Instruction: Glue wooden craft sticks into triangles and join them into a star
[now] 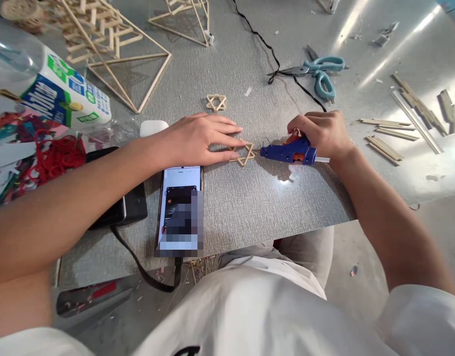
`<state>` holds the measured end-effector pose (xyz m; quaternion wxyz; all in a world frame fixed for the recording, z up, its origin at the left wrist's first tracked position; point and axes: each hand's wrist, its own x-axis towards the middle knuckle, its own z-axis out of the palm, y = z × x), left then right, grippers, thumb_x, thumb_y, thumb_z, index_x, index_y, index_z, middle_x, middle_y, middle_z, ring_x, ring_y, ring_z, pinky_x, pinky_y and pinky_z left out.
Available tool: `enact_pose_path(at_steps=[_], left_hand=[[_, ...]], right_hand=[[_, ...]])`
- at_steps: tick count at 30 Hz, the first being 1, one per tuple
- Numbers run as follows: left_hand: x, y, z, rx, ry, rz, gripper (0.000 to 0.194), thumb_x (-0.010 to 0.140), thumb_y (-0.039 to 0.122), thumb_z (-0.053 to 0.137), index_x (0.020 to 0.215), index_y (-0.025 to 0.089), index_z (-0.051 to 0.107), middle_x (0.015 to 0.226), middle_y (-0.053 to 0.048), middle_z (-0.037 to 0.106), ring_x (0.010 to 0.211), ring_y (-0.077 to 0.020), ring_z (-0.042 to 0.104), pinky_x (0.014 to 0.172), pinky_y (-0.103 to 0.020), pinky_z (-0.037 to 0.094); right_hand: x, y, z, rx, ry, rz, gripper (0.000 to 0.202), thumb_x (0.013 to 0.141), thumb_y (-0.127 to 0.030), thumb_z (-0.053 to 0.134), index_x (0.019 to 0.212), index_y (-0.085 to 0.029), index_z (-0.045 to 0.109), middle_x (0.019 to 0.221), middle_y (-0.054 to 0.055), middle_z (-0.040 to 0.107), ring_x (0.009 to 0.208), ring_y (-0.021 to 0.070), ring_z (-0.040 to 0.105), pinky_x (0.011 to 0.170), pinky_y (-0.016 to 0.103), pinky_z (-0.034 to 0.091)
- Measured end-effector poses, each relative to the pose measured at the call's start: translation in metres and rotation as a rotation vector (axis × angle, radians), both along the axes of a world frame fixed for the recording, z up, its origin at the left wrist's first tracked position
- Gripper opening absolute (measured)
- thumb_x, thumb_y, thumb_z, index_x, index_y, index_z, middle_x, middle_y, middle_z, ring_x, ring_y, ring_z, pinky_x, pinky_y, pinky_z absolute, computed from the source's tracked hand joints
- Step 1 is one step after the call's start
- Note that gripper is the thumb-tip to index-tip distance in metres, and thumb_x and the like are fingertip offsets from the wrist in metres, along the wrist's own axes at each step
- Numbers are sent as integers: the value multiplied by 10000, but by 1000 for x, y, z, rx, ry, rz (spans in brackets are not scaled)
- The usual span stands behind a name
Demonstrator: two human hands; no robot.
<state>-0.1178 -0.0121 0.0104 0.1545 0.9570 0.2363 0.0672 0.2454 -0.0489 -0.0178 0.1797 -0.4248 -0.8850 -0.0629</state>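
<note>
My left hand (198, 141) lies palm down on the table, with its index finger and thumb on the left side of a small wooden star (246, 159). Its fingers are spread. In my right hand (322, 131) is a blue glue gun (289, 151), a clear glue stick poking out of its back. The gun's nozzle points left and is at the star's right edge; whether it touches is too small to tell. A second wooden star (216, 102) lies just above my left hand.
Near my left forearm are a phone (181, 212), a white case (154, 128), a bottle (64, 94) and red string (59, 155). Stick frames (153, 84) stand at the back left. Blue-handled scissors (326, 64), a black cord (255, 33) and loose sticks (385, 151) lie at the right.
</note>
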Motion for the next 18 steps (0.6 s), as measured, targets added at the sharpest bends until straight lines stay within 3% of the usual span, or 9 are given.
enact_pose_path(at_steps=[12,18], left_hand=[[-2,2,-5,29,-58,-19,556,1158,642,484,1427,305,835,1551,-107,720,1506,-365,634,1272,-566,503],[-1,1,-2,-5,-39,-1,453,1147,566,542,1418,349,832,1581,-63,705,1531,-347,611,1296,-534,480]], right_hand=[[-6,-4,1,62,3,39,309,1130,-458,518,1013,-234,695,708,7,658,648,158,563,604,330,288],[-6,-3,2,164,4,80,279,1109,-378,523,1027,-195,717,684,-3,655,618,143,553,593,308,315]])
